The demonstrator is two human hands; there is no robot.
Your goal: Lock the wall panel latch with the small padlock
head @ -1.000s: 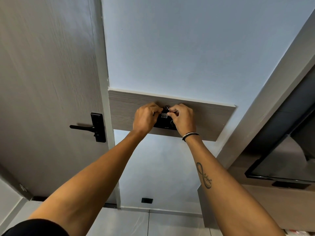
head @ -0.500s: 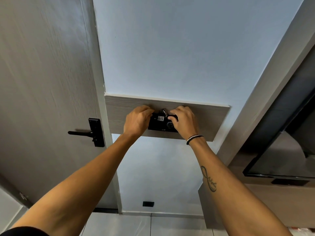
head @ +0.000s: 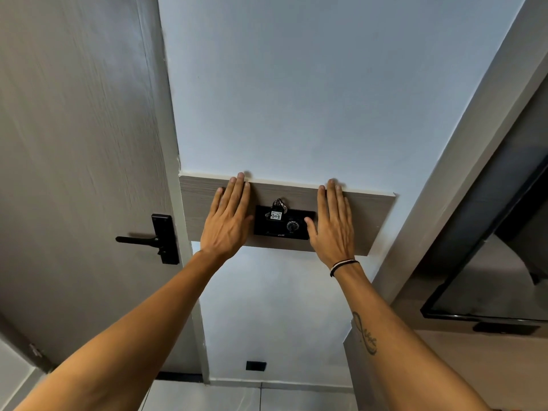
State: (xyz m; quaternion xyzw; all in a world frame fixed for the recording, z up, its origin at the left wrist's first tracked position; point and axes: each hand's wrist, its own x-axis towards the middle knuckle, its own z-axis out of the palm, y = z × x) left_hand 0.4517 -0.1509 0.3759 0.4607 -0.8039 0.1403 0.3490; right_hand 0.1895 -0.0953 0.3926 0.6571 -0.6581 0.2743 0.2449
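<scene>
Both hands, left hand [head: 228, 221] and right hand [head: 335, 223], are lying flat and empty beside the padlock [head: 277, 209]; it is probably hanging locked, so a gentle tug would confirm.

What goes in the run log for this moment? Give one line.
left hand: open, flat on wood panel | right hand: open, flat on panel | padlock: hangs at black latch plate, unheld

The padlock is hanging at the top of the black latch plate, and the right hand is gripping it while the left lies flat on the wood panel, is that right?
Not quite. In the head view the right hand grips nothing: it lies flat on the wood panel, beside the black latch plate, like the left hand. The padlock hangs free.
</scene>
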